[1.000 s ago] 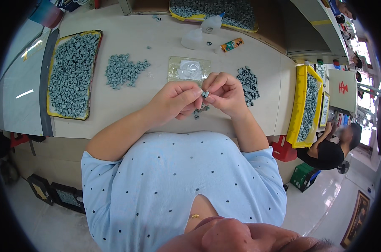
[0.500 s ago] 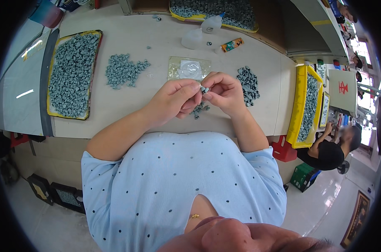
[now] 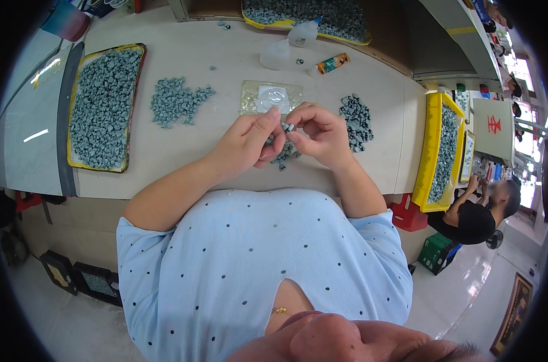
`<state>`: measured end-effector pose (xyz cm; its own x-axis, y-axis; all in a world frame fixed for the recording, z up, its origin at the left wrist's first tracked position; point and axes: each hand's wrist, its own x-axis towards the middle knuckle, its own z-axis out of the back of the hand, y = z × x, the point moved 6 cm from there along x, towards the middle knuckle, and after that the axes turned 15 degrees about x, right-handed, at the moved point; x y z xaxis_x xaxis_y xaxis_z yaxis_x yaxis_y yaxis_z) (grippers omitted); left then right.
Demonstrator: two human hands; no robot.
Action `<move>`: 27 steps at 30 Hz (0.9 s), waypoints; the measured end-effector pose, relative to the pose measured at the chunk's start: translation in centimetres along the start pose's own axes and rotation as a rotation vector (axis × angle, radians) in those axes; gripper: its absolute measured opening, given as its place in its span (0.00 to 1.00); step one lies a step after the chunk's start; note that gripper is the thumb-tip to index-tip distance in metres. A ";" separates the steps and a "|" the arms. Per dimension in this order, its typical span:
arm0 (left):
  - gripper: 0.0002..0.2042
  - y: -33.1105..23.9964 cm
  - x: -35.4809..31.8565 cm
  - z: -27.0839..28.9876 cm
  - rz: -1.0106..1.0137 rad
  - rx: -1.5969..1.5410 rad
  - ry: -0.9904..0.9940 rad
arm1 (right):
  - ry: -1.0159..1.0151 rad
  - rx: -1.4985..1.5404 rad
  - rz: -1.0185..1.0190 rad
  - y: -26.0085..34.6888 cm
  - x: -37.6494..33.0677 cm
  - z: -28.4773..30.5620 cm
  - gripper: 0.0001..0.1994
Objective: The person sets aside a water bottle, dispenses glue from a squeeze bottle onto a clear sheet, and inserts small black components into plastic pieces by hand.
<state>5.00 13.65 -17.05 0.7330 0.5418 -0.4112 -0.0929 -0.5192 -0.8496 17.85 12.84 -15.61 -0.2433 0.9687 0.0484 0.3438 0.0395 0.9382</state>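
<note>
Over the table in front of my chest, my left hand [image 3: 249, 140] and my right hand [image 3: 322, 134] meet at the fingertips around a small grey-green piece [image 3: 288, 127] with a dark part. My right thumb and index finger pinch it. The curled fingers of my left hand support its other side, with the left thumb raised off it. Similar small pieces [image 3: 284, 158] lie in a loose heap just under my hands, partly hidden by them. Beyond my fingertips sits a clear pad [image 3: 248, 96] with a white square [image 3: 272, 96] on it.
Grey-green pieces fill a yellow-rimmed tray [image 3: 131, 108] at left; a loose pile [image 3: 178, 101] lies beside it. Darker pieces [image 3: 356, 122] are right of my hands. Behind stand squeeze bottles [image 3: 276, 55] and an orange tube [image 3: 333, 64]. A yellow bin [image 3: 429, 145] and another person [image 3: 476, 220] are at right.
My left thumb has lifted away from the small piece and now points upward. The piece and my fingertips have shifted slightly to the left.
</note>
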 end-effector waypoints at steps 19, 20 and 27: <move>0.15 -1.0 0.1 0.1 -0.171 0.172 -0.047 | 0.020 -0.543 0.353 2.8 0.1 -1.0 0.14; 0.14 -1.0 0.1 0.1 -0.183 0.186 -0.059 | 0.021 -0.546 0.368 2.9 0.0 -1.0 0.14; 0.12 -1.1 0.5 0.5 -0.246 0.317 -0.137 | 0.002 -0.599 0.380 3.1 0.0 -0.8 0.17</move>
<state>5.12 14.81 -16.47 0.6649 0.7181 -0.2056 -0.1451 -0.1458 -0.9786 18.21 12.82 -12.46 -0.2077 0.8883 0.4097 -0.1524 -0.4431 0.8834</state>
